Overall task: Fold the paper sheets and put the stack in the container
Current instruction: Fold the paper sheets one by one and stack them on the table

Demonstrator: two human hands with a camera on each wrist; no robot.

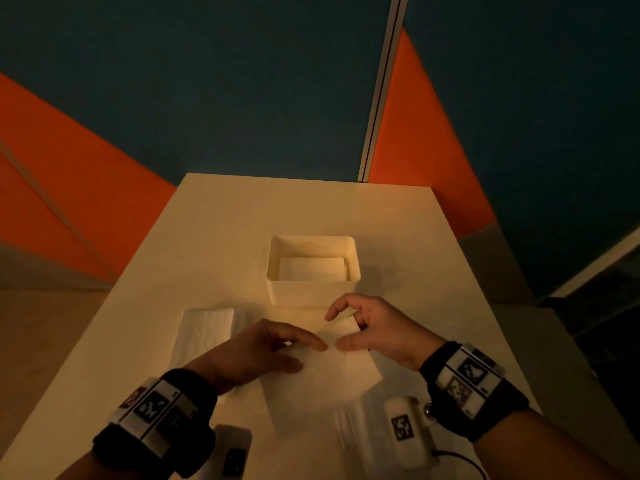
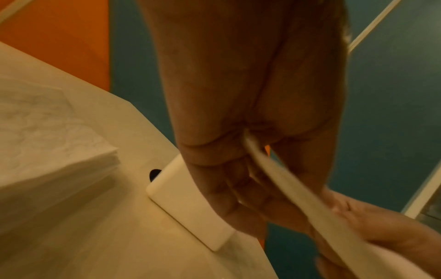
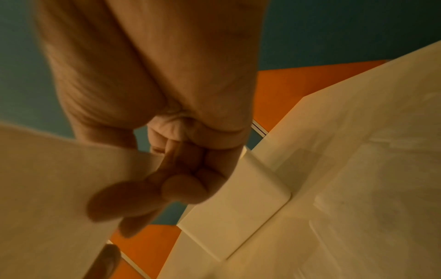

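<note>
A white paper sheet (image 1: 346,368) hangs just above the table between my two hands, tilted. My left hand (image 1: 311,355) grips its left edge; in the left wrist view the sheet (image 2: 298,188) runs out from between the thumb and fingers of that hand (image 2: 238,198). My right hand (image 1: 336,330) pinches the far right corner, and the right wrist view shows its fingers (image 3: 167,185) curled round the sheet (image 3: 47,188). The white container (image 1: 304,294) stands just beyond the hands with a folded sheet (image 1: 311,268) lying flat in it. A stack of sheets (image 1: 204,330) lies to the left.
The white table (image 1: 242,209) is narrow, with its left and right edges close to the hands. Orange and teal wall panels (image 1: 207,81) stand behind its far edge. Bare table surface lies beyond and to the right of the container.
</note>
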